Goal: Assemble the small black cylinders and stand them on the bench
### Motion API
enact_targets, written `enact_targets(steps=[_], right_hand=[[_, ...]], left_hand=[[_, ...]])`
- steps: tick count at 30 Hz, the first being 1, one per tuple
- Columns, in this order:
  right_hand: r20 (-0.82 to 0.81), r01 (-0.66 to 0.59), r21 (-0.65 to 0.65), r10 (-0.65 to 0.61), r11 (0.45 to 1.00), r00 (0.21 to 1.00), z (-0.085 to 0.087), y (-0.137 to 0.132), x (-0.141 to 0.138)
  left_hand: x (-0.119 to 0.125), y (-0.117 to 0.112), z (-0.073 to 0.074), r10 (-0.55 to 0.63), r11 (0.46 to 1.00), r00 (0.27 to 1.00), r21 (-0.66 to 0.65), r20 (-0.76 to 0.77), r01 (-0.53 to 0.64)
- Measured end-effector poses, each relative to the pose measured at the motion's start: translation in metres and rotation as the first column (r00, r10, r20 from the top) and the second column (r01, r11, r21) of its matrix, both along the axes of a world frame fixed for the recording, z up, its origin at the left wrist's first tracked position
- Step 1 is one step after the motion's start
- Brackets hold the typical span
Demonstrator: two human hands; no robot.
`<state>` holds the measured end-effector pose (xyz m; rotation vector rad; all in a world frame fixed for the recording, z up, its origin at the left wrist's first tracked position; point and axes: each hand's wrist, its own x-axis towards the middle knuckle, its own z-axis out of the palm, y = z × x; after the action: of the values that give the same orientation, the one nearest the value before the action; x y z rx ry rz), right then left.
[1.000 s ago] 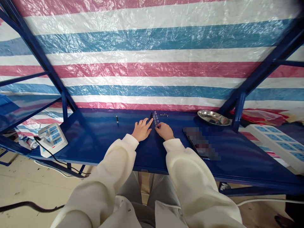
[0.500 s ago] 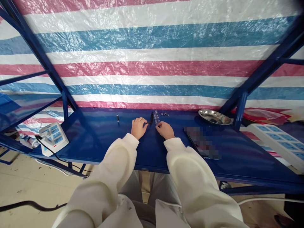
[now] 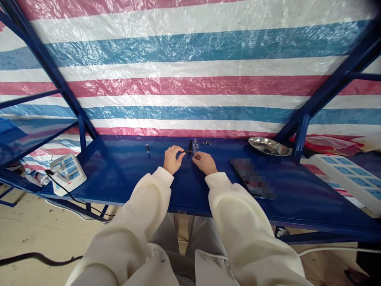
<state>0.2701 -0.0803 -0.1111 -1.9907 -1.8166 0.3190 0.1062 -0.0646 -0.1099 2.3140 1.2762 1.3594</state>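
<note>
Both my hands rest on a blue metal shelf (image 3: 125,174), in cream sleeves. My left hand (image 3: 172,158) is curled, with thumb and forefinger pinched on a thin dark rod (image 3: 188,151) that points right. My right hand (image 3: 203,162) is closed, its fingertips at the base of a small row of clear vials (image 3: 195,145); what it holds is too small to name. A few tiny metal pieces (image 3: 205,143) lie just behind the vials. A small dark upright cylinder (image 3: 147,149) stands left of my left hand.
A round steel dish (image 3: 268,146) sits at the back right by a blue upright post (image 3: 299,137). A flat dark tablet (image 3: 253,178) lies right of my hands. White power strips sit at the left (image 3: 66,173) and far right (image 3: 348,178). A striped tarp hangs behind.
My left hand went from flat and spread to curled, and has picked up the thin dark rod. My right hand stayed by the vials.
</note>
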Motion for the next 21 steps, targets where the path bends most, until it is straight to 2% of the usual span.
enact_targets(steps=[7,15,21], right_hand=[[0.003,-0.064,0.06,0.064,0.996,0.998,0.0015,-0.002,-0.0031],[-0.03,-0.014,0.095,0.017,0.995,0.999,0.0023,-0.0037,-0.0038],[-0.021,-0.059,0.094,0.061,0.994,0.998,0.0047,-0.005,-0.0048]], left_hand=[[-0.0002,-0.0001,0.0009,-0.014,1.0,0.998,-0.017,-0.066,0.013],[-0.0006,0.0001,0.0001,0.007,1.0,1.0,-0.011,-0.019,-0.008],[-0.0011,0.0015,-0.0009,0.018,1.0,1.0,0.003,-0.015,-0.018]])
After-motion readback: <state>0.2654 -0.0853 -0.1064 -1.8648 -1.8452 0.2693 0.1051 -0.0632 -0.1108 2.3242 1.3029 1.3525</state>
